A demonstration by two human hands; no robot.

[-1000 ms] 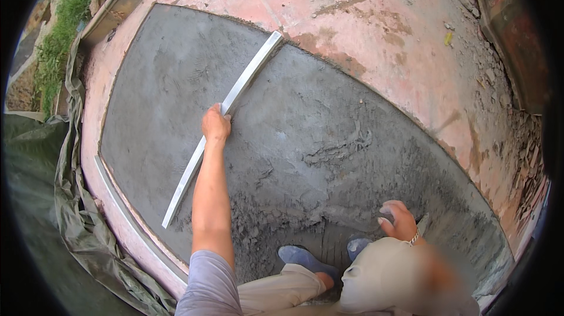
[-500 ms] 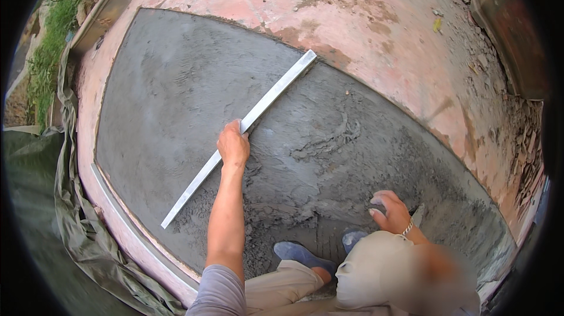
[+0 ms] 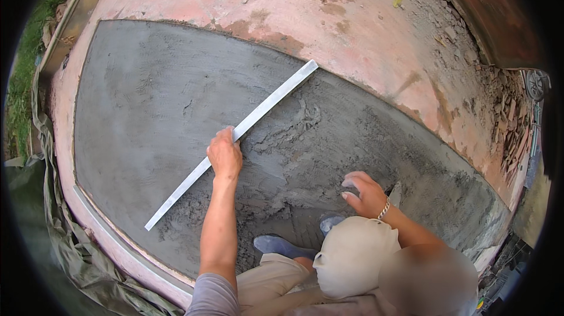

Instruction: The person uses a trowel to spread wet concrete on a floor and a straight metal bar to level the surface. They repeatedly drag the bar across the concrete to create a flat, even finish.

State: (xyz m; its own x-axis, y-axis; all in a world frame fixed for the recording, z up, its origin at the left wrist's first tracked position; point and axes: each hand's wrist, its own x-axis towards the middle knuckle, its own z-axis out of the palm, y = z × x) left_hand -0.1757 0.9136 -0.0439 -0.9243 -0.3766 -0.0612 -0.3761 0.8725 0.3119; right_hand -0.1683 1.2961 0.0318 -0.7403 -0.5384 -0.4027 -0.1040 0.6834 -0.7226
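Note:
My left hand (image 3: 225, 154) is closed around the middle of a long, pale metal screed bar (image 3: 276, 98), which lies slantwise across a bed of wet grey cement (image 3: 141, 98). The bar's far end reaches the cement's border with the pink floor. Left of the bar the surface is mostly smooth; on its right it is rough and lumpy. My right hand (image 3: 367, 197) hovers over the rough part in front of my knee, fingers curved and apart, holding nothing. Beside that wrist a grey pointed thing (image 3: 395, 194) shows partly; its kind is unclear.
My shoes (image 3: 283, 246) are on the cement near the lower middle. Pink flooring (image 3: 364, 39) borders the far side. Broken rubble (image 3: 510, 131) lies along the right. A crumpled dark tarp (image 3: 70, 251) and a pale edging strip (image 3: 126, 242) run down the left.
The bar has slid rightward over the cement with my left hand on it, nearer the lumpy patch. My view has shifted too. My right hand stays free by my knee.

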